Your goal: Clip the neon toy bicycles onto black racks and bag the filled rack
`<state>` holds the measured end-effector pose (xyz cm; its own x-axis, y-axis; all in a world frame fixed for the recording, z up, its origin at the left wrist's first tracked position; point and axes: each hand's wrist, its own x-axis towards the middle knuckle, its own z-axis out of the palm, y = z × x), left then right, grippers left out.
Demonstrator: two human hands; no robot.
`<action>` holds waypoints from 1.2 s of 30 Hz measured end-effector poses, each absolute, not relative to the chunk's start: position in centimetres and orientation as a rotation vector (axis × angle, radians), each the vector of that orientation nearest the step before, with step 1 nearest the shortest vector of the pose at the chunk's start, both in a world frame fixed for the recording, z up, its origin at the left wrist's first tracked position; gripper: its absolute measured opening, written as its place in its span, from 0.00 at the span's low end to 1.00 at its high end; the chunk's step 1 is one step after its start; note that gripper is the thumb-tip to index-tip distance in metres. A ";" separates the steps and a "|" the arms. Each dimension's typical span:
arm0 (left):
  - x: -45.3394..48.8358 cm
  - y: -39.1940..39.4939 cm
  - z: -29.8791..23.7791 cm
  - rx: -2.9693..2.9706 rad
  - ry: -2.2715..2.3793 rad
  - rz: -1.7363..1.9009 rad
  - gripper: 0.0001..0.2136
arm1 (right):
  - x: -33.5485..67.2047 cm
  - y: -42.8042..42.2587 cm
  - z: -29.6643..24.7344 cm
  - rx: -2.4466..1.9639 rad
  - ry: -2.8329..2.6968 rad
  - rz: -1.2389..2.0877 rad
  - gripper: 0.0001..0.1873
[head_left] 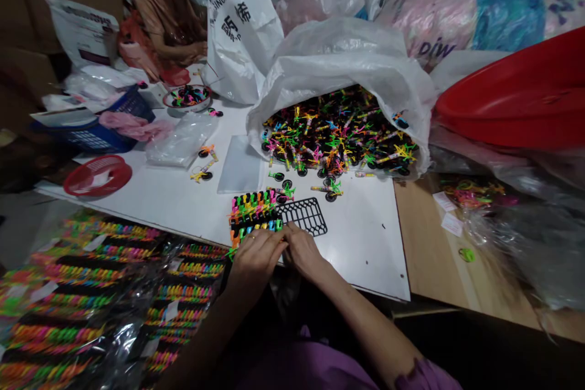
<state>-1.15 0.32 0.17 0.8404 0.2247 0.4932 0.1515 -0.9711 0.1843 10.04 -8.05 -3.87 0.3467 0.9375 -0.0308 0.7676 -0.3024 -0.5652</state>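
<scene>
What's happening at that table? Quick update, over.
Left hand on neon toy bicycles in black plastic rack. Right hand at rack's edge. White sack of bicycles beyond.

**Neon on black, against white and red**

Toys (338, 134) are showing neon pink, green, yellow and orange frames on black wheels. Rack (305, 216) is reading solid black, in a square grid pattern. Packs (105, 292) are repeating bands of pink, green, yellow and orange, broken by black stripes. Sack (320, 55) is showing white. Board (361, 244) is showing white, flecked with small dark specks. Tub (516, 97) is glowing red. Basket (86, 140) is showing blue, in a lattice pattern. Cloth (137, 128) is showing pink. Bale (470, 12) is blending pink and blue, with dark purple lettering. Sleeve (425, 375) is showing purple.
</scene>
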 end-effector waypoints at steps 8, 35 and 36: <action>-2.2 0.3 -0.3 2.953 0.276 0.646 0.08 | 16.6 -6.3 -2.4 -1.876 -1.644 0.790 0.06; 2.5 4.9 1.5 2.806 0.305 0.580 0.09 | 19.5 -7.4 -1.9 -2.652 -1.074 0.260 0.12; 2.7 4.8 1.6 2.806 0.315 0.601 0.09 | 19.5 -7.3 -1.8 -2.620 -1.046 0.279 0.12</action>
<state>2.68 4.81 1.61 0.8914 0.2612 0.3704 0.1565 -0.9444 0.2892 19.49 -7.26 -1.83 0.7151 0.6959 -0.0662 0.6366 -0.6874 -0.3496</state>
